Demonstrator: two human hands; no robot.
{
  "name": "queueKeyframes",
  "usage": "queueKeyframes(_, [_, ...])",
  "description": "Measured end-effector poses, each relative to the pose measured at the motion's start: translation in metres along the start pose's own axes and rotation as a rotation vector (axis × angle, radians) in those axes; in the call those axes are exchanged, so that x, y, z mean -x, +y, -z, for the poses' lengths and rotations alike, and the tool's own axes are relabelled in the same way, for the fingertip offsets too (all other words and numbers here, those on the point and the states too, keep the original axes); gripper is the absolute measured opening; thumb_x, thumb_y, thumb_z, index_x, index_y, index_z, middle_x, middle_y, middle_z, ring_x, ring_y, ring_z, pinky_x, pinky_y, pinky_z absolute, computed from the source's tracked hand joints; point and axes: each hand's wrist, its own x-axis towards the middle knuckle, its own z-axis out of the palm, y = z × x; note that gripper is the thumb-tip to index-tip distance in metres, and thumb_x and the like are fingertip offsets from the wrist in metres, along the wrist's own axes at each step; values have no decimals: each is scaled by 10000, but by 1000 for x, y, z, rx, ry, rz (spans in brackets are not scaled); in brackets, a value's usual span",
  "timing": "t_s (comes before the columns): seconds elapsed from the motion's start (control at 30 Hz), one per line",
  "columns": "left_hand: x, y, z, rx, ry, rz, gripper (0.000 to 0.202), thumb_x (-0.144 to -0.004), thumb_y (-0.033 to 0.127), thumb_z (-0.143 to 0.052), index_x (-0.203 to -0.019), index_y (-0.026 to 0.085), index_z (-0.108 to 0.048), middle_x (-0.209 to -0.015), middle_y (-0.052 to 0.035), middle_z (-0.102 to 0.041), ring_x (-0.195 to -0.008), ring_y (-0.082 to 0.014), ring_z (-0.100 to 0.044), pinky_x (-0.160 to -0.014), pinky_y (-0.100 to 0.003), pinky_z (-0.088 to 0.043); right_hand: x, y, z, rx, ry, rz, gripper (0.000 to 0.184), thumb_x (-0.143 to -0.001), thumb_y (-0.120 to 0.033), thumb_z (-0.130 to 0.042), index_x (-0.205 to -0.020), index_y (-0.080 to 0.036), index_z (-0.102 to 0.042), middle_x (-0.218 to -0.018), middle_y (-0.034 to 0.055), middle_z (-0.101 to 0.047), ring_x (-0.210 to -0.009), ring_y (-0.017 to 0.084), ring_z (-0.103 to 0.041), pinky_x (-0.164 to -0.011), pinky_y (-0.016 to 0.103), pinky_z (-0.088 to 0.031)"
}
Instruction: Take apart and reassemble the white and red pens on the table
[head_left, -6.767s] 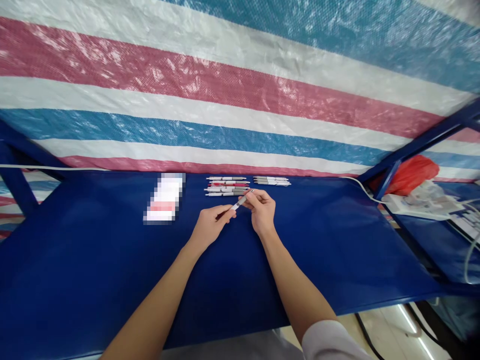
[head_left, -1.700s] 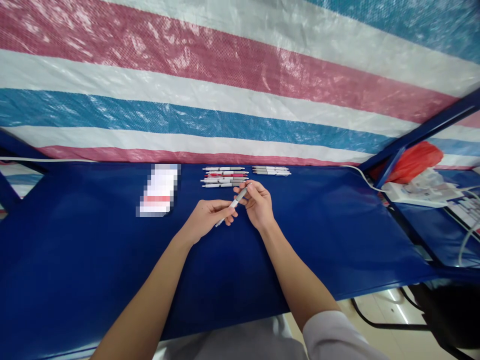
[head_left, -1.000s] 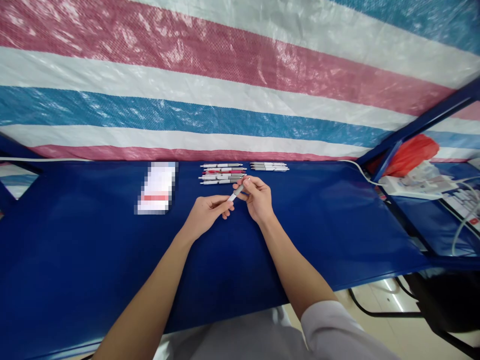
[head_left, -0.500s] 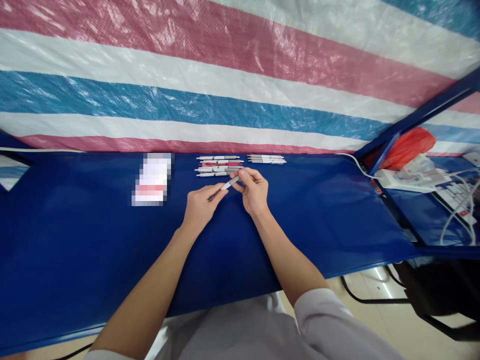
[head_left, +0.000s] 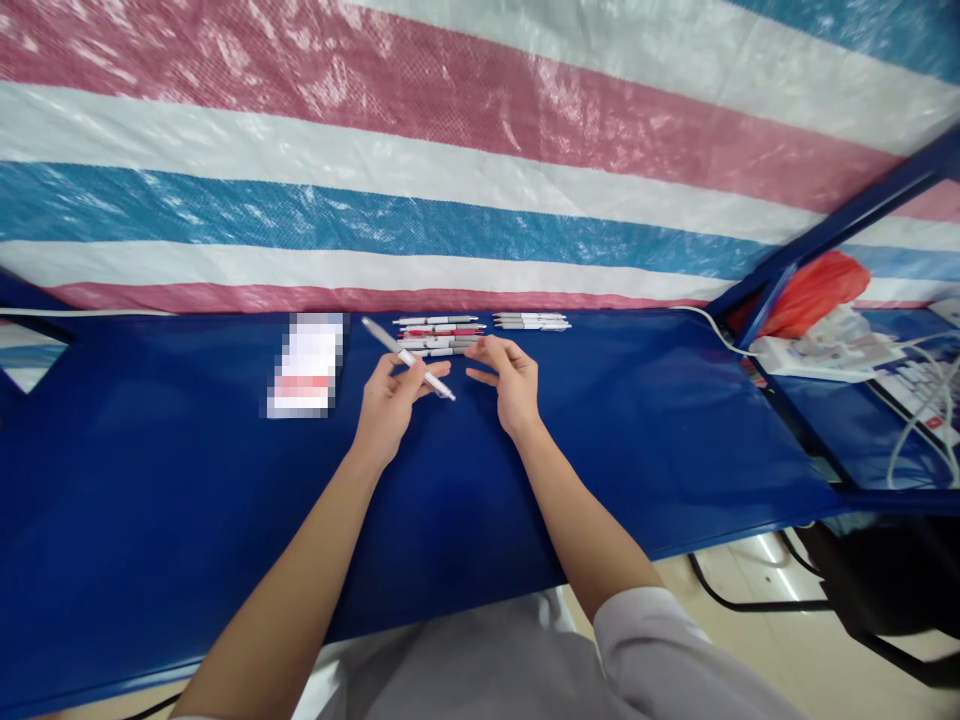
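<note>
My left hand (head_left: 390, 405) pinches a white pen with a grey grip (head_left: 409, 357) between thumb and fingers. The pen slants, its grey end up and to the left, its white end down to the right. My right hand (head_left: 512, 380) hovers just right of it, fingers curved and apart, with nothing visible in them. Beyond the hands lies a row of several pens (head_left: 439, 345), mostly white and grey with one red one. To its right a smaller group of white and grey pens (head_left: 531, 322) lies on the blue table (head_left: 637, 420).
A blurred white sheet or packet (head_left: 304, 365) lies left of the pens. Striped plastic sheeting (head_left: 450, 230) hangs behind the table. At the right are a blue metal frame (head_left: 832, 235), a red plastic bag (head_left: 821, 295), a white power strip (head_left: 814, 360) and cables.
The right hand has let go of the pen and opened. In the left hand the pen has turned, its grey end now pointing up left. The view has shifted slightly.
</note>
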Motion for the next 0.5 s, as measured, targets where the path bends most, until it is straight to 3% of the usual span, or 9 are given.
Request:
queueKeyframes(0.2, [-1, 1, -2, 154, 4, -36, 292, -820, 411, -668, -966, 226, -497, -1119, -82, -703, -1176, -253, -590, -976, -449, -483, 12, 5, -5, 420, -85, 242, 141, -764, -399, -676, -845, -298, -731, -902, -19, -718, -871, 161, -646, -768, 269, -547])
queueKeyframes(0.5, [1, 2, -5, 207, 30, -46, 313, -789, 397, -702, -956, 229, -498, -1093, -72, -712, -1152, -239, -607, -996, -440, -455, 13, 6, -5, 440, -159, 212, 207, -711, -378, -732, -902, -296, -725, -912, -26, -726, -850, 158, -659, -699, 250, -552])
